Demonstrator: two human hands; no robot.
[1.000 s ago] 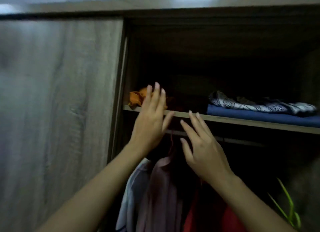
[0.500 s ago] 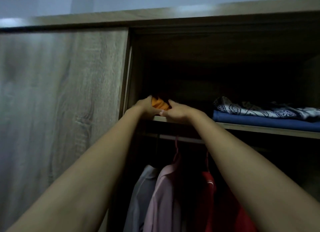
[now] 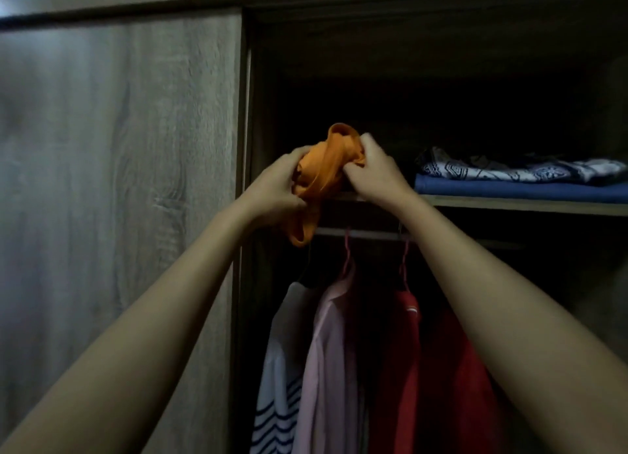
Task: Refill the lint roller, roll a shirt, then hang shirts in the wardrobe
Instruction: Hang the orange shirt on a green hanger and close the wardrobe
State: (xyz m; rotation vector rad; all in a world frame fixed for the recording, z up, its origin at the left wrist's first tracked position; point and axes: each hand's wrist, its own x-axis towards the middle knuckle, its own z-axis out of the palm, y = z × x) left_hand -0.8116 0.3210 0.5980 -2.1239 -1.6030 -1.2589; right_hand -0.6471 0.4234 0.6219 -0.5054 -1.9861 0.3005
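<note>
Both arms reach up into the open wardrobe (image 3: 441, 46), and a bunched orange cloth (image 3: 323, 168) sits between the two hands, lifted just in front of the shelf (image 3: 509, 205) edge at its left end. The left hand (image 3: 275, 188) grips the cloth from the left, its fingers (image 3: 294, 154) curled around the bundle, with a loop of the fabric hanging below the palm down to the rail (image 3: 367, 234). The right hand (image 3: 377, 175) pinches the cloth's upper right side, fingers bent tight into the folds. Further right on the shelf lies a patterned cloth (image 3: 520, 170) folded on a blue cloth (image 3: 523, 191). Below the rail hang a striped shirt (image 3: 282, 368), a pink shirt (image 3: 329, 368) and a red shirt (image 3: 435, 368). The wooden door (image 3: 119, 182) stands to the left.
</note>
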